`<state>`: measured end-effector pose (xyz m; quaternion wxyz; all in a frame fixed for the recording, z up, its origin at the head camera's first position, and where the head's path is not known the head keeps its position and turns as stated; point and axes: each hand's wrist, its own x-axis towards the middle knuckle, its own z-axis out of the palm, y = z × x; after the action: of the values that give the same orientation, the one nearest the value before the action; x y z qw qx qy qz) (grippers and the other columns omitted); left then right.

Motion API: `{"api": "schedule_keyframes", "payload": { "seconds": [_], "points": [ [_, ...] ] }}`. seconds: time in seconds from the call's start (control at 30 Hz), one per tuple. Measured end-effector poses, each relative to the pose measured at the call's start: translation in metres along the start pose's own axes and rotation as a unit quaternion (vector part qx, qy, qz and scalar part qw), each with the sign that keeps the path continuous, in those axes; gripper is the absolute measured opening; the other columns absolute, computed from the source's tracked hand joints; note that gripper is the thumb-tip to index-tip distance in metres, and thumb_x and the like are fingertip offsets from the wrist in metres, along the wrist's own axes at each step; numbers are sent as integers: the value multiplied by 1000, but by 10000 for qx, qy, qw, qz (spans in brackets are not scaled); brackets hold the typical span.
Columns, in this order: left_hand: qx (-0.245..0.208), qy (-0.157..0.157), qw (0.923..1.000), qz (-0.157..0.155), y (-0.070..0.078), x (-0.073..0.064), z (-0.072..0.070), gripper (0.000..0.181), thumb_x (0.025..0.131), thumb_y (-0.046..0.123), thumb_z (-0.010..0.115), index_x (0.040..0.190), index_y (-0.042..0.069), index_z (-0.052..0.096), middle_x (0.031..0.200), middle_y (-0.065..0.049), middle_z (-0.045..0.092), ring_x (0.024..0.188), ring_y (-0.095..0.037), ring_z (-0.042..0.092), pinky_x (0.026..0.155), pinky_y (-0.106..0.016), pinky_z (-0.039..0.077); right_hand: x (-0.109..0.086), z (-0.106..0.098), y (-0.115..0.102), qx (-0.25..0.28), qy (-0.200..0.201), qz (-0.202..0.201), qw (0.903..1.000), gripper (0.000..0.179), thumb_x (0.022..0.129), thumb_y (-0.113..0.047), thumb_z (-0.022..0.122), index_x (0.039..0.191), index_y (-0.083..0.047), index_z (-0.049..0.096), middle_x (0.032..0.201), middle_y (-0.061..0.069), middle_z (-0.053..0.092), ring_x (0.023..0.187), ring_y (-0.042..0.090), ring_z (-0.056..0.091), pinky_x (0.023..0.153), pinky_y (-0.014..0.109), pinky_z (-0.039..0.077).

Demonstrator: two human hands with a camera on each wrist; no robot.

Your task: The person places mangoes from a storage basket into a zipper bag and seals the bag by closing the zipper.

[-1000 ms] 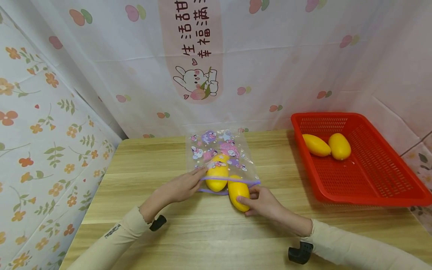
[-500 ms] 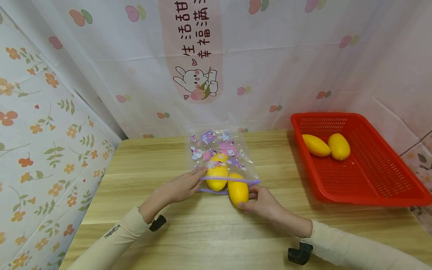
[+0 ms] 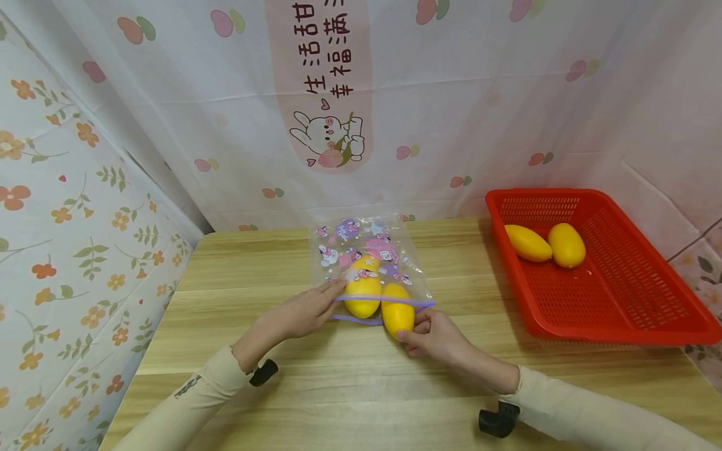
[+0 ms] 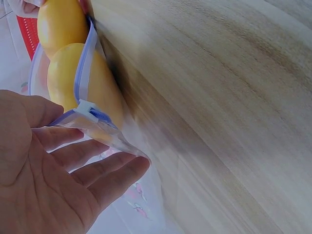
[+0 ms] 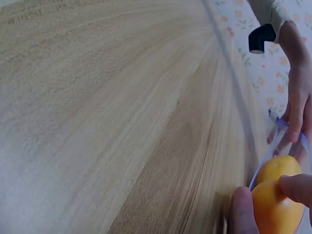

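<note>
A clear zip bag (image 3: 414, 282) with pink and purple print lies on the table, its purple-edged mouth facing the person. One yellow mango (image 3: 363, 305) sits just inside the mouth, and more yellow shows behind it through the print. At the bag's left corner, my left hand (image 3: 307, 311) holds the edge between thumb and fingers, beside the white zip slider (image 4: 87, 110). My right hand (image 3: 440, 338) grips a second mango (image 3: 398, 321) by its near end, thumb on top. That mango's far end is under the bag's upper layer, while its near end sticks out.
To the right stands a red plastic basket (image 3: 521, 300) with two mangoes (image 3: 566, 245) at its far left end. The wooden table (image 3: 242, 269) meets a printed curtain (image 3: 225, 125) behind the bag. A flowered cloth (image 3: 73, 250) hangs on the left.
My right hand has pushed its mango away from the person, further into the bag's mouth. The left hand has stayed at the bag's left corner.
</note>
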<state>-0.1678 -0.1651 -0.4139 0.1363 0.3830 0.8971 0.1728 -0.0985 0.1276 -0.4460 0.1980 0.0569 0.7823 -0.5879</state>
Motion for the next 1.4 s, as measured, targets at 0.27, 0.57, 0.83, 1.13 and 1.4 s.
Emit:
{"api": "schedule_keyframes", "payload": {
  "seconds": [0.27,0.57,0.83,1.13,1.4],
  "points": [
    [-32,-35,10000,-46,1,0,-1,54,109,14,46,157,-6,29,159,-24,30,147,-36,28,116,-48,28,1,-2,1,188,-218,-8,9996,33,94,-11,74,108,12,54,84,17,71,72,29,71,66,38,62],
    [-78,-62,9999,-25,3,0,-2,55,109,15,46,156,-7,29,159,-25,30,147,-38,28,116,-50,29,4,-3,0,522,-511,118,9973,30,100,-15,67,103,14,59,88,21,72,70,27,72,65,38,62],
    [-94,-73,9999,-82,3,1,-2,55,110,17,45,157,-6,28,160,-23,29,147,-37,26,116,-48,27,8,-4,3,592,-610,203,9962,31,102,-17,65,101,14,63,86,20,72,66,25,72,64,38,62],
    [-109,-5,9999,-5,4,0,-2,54,109,15,45,156,-8,29,158,-26,31,146,-39,29,116,-50,29,14,-4,3,322,-400,190,9985,29,101,-20,67,95,8,63,81,17,71,63,25,70,61,39,62],
    [-111,-6,9999,-15,5,0,-2,53,109,14,44,155,-8,29,158,-27,31,146,-38,29,116,-50,29,14,-5,4,137,-447,65,9989,31,102,-23,65,94,8,64,77,15,70,60,24,70,59,38,61]
  ]
}}
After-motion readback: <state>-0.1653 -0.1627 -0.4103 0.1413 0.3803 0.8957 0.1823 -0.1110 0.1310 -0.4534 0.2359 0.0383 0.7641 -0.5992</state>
